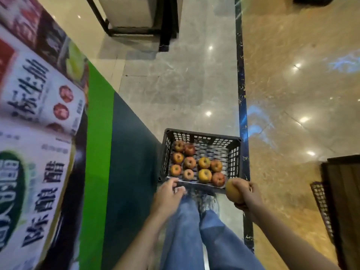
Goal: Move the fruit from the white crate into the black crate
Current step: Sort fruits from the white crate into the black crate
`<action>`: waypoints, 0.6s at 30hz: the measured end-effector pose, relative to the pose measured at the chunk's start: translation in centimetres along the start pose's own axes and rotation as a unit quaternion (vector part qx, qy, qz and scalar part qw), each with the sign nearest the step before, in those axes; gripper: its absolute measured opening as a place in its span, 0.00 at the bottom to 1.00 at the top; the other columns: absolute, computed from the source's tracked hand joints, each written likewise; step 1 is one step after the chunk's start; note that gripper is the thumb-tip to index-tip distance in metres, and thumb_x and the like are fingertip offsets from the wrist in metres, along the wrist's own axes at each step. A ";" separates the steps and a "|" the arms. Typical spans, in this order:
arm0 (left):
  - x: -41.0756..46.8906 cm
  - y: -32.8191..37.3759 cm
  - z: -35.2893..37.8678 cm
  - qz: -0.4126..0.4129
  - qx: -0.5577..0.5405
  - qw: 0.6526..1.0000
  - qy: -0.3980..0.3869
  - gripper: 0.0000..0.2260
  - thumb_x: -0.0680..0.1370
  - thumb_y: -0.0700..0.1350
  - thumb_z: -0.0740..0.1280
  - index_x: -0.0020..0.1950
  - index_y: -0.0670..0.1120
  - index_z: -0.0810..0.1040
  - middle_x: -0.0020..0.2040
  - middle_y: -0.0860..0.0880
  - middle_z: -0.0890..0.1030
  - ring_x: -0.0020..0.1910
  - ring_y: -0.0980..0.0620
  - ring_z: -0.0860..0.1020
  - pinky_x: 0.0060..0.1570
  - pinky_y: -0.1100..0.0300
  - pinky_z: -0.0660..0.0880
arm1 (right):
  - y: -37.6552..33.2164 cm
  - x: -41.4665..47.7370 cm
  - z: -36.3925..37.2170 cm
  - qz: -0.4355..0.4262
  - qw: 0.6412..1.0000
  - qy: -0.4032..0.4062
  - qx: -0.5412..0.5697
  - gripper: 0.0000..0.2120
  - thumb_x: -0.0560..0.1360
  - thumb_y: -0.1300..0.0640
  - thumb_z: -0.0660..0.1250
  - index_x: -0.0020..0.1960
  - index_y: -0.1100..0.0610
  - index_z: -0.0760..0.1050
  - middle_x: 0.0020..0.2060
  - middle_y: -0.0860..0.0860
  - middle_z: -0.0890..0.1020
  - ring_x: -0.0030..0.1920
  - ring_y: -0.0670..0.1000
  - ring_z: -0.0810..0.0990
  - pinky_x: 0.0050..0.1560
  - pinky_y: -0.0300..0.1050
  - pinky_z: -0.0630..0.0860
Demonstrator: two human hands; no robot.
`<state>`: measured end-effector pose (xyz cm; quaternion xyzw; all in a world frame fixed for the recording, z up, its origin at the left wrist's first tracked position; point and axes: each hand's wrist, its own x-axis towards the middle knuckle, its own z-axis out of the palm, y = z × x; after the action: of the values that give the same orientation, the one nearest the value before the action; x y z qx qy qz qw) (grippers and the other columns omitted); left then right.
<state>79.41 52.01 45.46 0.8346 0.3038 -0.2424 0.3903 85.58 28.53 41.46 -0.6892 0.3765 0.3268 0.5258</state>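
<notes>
A black lattice crate (234,152) stands on the floor in front of my feet, with several red and yellow apples (204,175) lying in its left and near part. My right hand (246,193) hovers just off the crate's near right corner, shut on a yellow-orange fruit (234,189). My left hand (169,193) is at the near left corner, fingers spread over the rim, holding nothing. No white crate shows in this view.
A tall printed display with a green and dark base (99,152) runs along the left. A dark strip (242,114) divides grey from tan floor tiles. A black stand (136,32) is far ahead. A dark cabinet with a mesh basket (321,207) sits at right.
</notes>
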 end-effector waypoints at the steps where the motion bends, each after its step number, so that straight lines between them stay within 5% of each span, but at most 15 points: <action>1: 2.1 0.7 -0.5 0.020 0.024 1.000 -0.002 0.15 0.78 0.51 0.63 0.64 0.50 0.73 0.60 0.50 0.78 0.55 0.51 0.78 0.55 0.58 0.74 | -0.7 1.4 1.0 0.002 1.000 0.004 -0.001 0.26 0.71 0.50 0.71 0.64 0.54 0.64 0.59 0.59 0.70 0.54 0.61 0.75 0.34 0.47 0.76; 8: 19.8 3.7 -0.5 0.139 0.166 0.976 -0.021 0.17 0.79 0.53 0.60 0.68 0.52 0.69 0.66 0.51 0.73 0.63 0.50 0.73 0.61 0.55 0.70 | -3.8 13.2 8.5 -0.008 0.998 0.058 -0.020 0.26 0.71 0.51 0.71 0.64 0.54 0.66 0.56 0.55 0.70 0.53 0.57 0.73 0.46 0.50 0.75; 11: 28.0 3.6 1.6 0.193 0.215 0.957 0.001 0.19 0.80 0.53 0.59 0.70 0.50 0.67 0.69 0.50 0.70 0.66 0.50 0.70 0.63 0.54 0.70 | -3.8 19.8 11.3 -0.005 0.998 0.066 -0.002 0.24 0.69 0.51 0.72 0.60 0.50 0.66 0.54 0.54 0.70 0.53 0.57 0.73 0.55 0.59 0.76; 18: 44.0 -1.7 10.3 0.277 0.368 0.888 0.004 0.27 0.80 0.55 0.56 0.77 0.46 0.55 0.77 0.46 0.57 0.77 0.45 0.52 0.76 0.50 0.49 | -1.3 36.2 16.8 -0.032 0.991 0.098 -0.086 0.31 0.67 0.43 0.72 0.65 0.51 0.66 0.59 0.56 0.73 0.58 0.58 0.73 0.60 0.57 0.72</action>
<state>107.15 58.61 10.40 0.9695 -0.0488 -0.2158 0.1053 103.97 38.71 7.56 -0.7720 0.3746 0.2724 0.4353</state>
